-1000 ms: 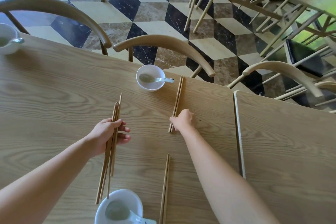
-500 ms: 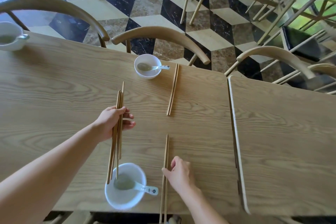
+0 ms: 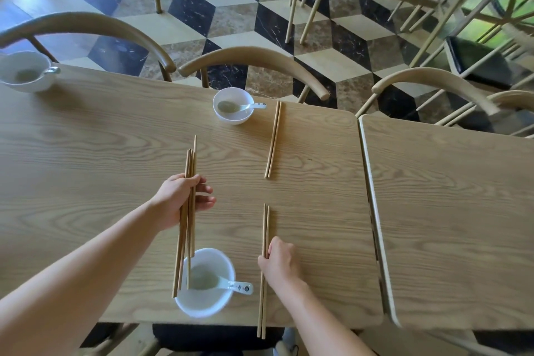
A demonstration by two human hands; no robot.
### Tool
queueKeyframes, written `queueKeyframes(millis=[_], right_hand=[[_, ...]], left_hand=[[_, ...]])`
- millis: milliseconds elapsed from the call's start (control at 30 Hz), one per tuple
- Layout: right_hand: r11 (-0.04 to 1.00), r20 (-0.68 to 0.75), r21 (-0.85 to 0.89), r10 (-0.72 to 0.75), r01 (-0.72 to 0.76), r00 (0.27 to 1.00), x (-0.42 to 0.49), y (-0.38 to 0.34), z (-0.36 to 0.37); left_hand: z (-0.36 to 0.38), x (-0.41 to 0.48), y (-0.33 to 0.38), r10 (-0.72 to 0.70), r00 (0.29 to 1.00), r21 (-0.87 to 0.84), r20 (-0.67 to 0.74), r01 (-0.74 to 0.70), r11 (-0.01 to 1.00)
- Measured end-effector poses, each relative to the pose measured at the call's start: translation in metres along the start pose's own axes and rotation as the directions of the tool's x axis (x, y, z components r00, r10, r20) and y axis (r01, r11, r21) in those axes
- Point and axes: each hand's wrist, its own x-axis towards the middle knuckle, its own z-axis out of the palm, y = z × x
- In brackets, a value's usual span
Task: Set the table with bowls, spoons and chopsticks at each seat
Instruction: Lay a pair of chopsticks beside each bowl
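Observation:
My left hand (image 3: 180, 201) grips a bundle of several wooden chopsticks (image 3: 186, 217) above the table. Its lower ends hang over the near white bowl (image 3: 205, 283), which holds a white spoon (image 3: 231, 286). My right hand (image 3: 278, 261) rests with closed fingers on the near pair of chopsticks (image 3: 264, 228), which lies right of that bowl and overhangs the near table edge. A far white bowl with a spoon (image 3: 234, 105) sits by the far edge, and a second pair of chopsticks (image 3: 274, 139) lies to its right. A third bowl with a spoon (image 3: 24, 71) stands far left.
The wooden table (image 3: 115, 147) abuts a second table (image 3: 450, 211) on the right, with a narrow gap between them. Curved wooden chair backs (image 3: 254, 62) line the far side. A dark chair seat (image 3: 213, 338) shows below the near edge. Beyond lies a checkered floor.
My right hand left the far pair of chopsticks and pulled back onto the near pair. My view has shifted back, so the near bowl and table edge show fully. The left hand keeps its bundle.

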Motion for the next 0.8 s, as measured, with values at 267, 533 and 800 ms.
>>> queueKeyframes(millis=[267,533,800], right_hand=[[0.999,-0.012,0.048,0.016,-0.015,1.0,0.001,0.003,0.002],[0.99,-0.085,0.125,0.082,-0.071,0.993,0.014,0.002,-0.013],[0.942,-0.213,0.329,0.147,-0.071,0.966,0.118,-0.04,-0.065]], left_hand=[[-0.001,-0.003,0.001,-0.003,1.0,0.015,-0.007,0.003,1.0],[0.0,-0.001,0.007,0.0,1.0,0.021,-0.011,0.0,1.0],[-0.005,0.013,0.003,-0.024,0.999,-0.004,-0.023,0.024,1.0]])
